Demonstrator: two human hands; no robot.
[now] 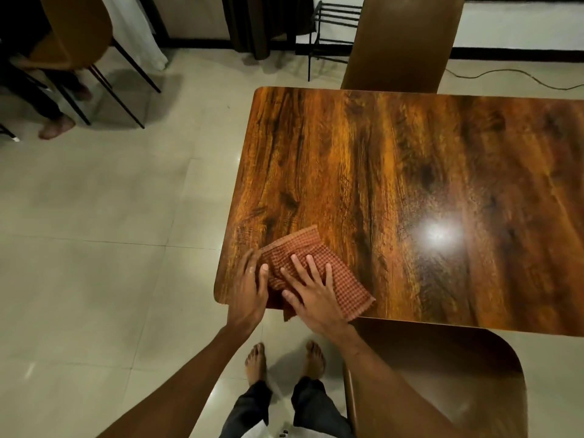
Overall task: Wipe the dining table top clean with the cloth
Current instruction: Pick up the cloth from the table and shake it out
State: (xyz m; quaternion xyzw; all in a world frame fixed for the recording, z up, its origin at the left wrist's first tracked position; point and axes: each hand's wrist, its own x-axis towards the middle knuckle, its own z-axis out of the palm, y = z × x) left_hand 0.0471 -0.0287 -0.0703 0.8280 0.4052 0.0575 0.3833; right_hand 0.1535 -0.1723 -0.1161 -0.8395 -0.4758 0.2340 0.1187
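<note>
A red-brown checked cloth [316, 248] lies on the near left corner of the glossy wooden dining table [410, 172], one end hanging over the front edge. My right hand [311, 292] presses flat on the cloth with fingers spread. My left hand [251, 287] rests at the table's corner, its fingertips on the cloth's left edge. Whether the left fingers pinch the fabric is unclear.
A brown chair [442, 374] stands tucked at the near side, right of my legs, and another chair [398, 42] at the far side. A third chair [72, 33] and a person's bare feet [57, 128] are at the far left. A black rack [335, 30] stands by the wall.
</note>
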